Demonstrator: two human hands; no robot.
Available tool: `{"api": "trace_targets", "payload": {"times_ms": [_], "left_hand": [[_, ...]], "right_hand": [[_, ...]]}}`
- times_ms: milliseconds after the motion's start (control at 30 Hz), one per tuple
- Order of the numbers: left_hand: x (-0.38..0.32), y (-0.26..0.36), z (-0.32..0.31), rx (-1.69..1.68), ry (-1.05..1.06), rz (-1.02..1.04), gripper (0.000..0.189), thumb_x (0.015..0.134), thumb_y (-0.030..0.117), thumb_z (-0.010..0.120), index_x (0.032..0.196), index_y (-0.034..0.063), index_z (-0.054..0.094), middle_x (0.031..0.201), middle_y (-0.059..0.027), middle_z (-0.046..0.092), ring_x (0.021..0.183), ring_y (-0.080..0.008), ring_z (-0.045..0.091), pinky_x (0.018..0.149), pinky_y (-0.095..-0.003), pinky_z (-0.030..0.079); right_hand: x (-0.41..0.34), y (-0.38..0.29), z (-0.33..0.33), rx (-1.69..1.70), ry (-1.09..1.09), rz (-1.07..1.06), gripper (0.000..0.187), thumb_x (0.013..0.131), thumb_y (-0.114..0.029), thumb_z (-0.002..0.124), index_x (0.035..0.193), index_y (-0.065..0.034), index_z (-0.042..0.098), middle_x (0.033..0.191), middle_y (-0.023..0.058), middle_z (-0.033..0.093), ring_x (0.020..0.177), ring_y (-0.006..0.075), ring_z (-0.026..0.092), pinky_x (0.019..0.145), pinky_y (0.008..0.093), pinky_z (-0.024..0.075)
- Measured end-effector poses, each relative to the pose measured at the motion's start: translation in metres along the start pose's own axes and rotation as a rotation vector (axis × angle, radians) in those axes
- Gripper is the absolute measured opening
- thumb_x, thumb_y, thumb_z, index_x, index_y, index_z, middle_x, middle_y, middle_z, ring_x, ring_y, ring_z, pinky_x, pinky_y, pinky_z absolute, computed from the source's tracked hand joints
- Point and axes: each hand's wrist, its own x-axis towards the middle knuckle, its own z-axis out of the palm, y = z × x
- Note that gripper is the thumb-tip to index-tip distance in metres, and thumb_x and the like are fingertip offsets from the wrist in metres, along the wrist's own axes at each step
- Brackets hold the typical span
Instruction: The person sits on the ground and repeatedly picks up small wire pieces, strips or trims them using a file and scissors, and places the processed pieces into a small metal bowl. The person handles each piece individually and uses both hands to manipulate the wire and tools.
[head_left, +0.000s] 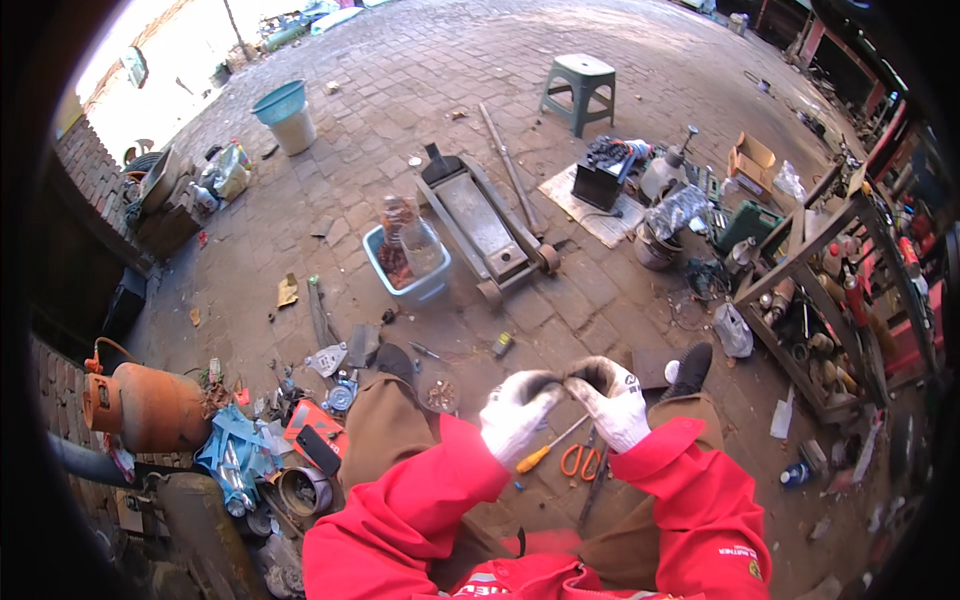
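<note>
My left hand (519, 412) and my right hand (611, 401), both in white work gloves with dark palms, meet at the fingertips in front of me. The fingers are pinched together; whether a small thing is held between them cannot be made out. Below the hands, on the brick paving between my legs, lie a screwdriver with a yellow handle (534, 459) and scissors with orange handles (580, 461). A long dark bar (592, 501) lies beside the scissors. Left of my left hand is a small round dish of little metal parts (442, 395).
Ahead stand a light blue basin (424, 294) with plastic containers, a floor jack (480, 225) and a green stool (577, 94). An orange gas cylinder (161, 409) lies at the left near a phone (317, 450). A metal rack (799, 255) with tools and bottles is at the right.
</note>
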Motion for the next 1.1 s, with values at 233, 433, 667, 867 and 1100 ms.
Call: {"api": "trace_targets", "payload": {"times_ms": [233, 433, 667, 867, 1100], "left_hand": [[0.010, 0.010, -0.008, 0.146, -0.016, 0.178, 0.015, 0.085, 0.006, 0.065, 0.099, -0.0004, 0.064, 0.092, -0.0043, 0.064, 0.083, -0.0118, 0.059, 0.076, -0.0246, 0.047], [0.014, 0.002, -0.014, -0.136, -0.042, -0.016, 0.017, 0.088, 0.009, 0.065, 0.101, -0.0018, 0.061, 0.092, -0.0083, 0.068, 0.080, -0.0133, 0.063, 0.074, -0.0254, 0.051], [0.012, -0.011, -0.023, -0.342, -0.108, -0.142, 0.019, 0.086, 0.005, 0.065, 0.103, -0.0021, 0.064, 0.092, -0.0071, 0.068, 0.082, -0.0145, 0.064, 0.075, -0.0280, 0.051], [0.013, -0.008, -0.028, -0.491, -0.192, -0.258, 0.022, 0.084, 0.006, 0.067, 0.103, -0.0049, 0.064, 0.093, -0.0099, 0.069, 0.079, -0.0154, 0.063, 0.075, -0.0282, 0.050], [0.016, -0.012, -0.025, -0.680, -0.180, -0.360, 0.028, 0.084, 0.004, 0.066, 0.110, -0.0058, 0.061, 0.101, -0.0120, 0.068, 0.088, -0.0191, 0.066, 0.079, -0.0319, 0.053]], "right_hand": [[0.017, -0.010, -0.014, -0.861, -0.081, -0.821, 0.023, 0.074, -0.007, 0.068, 0.097, -0.0078, 0.065, 0.099, 0.0112, 0.066, 0.085, 0.0300, 0.065, 0.071, 0.0366, 0.0523], [0.019, 0.002, -0.003, -0.861, -0.125, -0.852, 0.023, 0.079, -0.010, 0.064, 0.102, -0.0086, 0.066, 0.102, 0.0085, 0.067, 0.087, 0.0245, 0.066, 0.075, 0.0351, 0.0535], [0.021, 0.002, -0.007, -0.869, -0.228, -0.889, 0.028, 0.077, -0.011, 0.066, 0.105, -0.0086, 0.066, 0.103, 0.0079, 0.067, 0.089, 0.0246, 0.066, 0.075, 0.0354, 0.0539], [0.016, -0.003, -0.007, -0.802, -0.269, -0.875, 0.032, 0.078, -0.011, 0.067, 0.110, -0.0082, 0.065, 0.108, 0.0091, 0.066, 0.093, 0.0268, 0.065, 0.078, 0.0369, 0.0538], [0.016, -0.010, -0.006, -0.812, -0.283, -0.911, 0.032, 0.076, -0.003, 0.065, 0.108, -0.0037, 0.065, 0.107, 0.0153, 0.065, 0.092, 0.0306, 0.066, 0.075, 0.0378, 0.0551]]}}
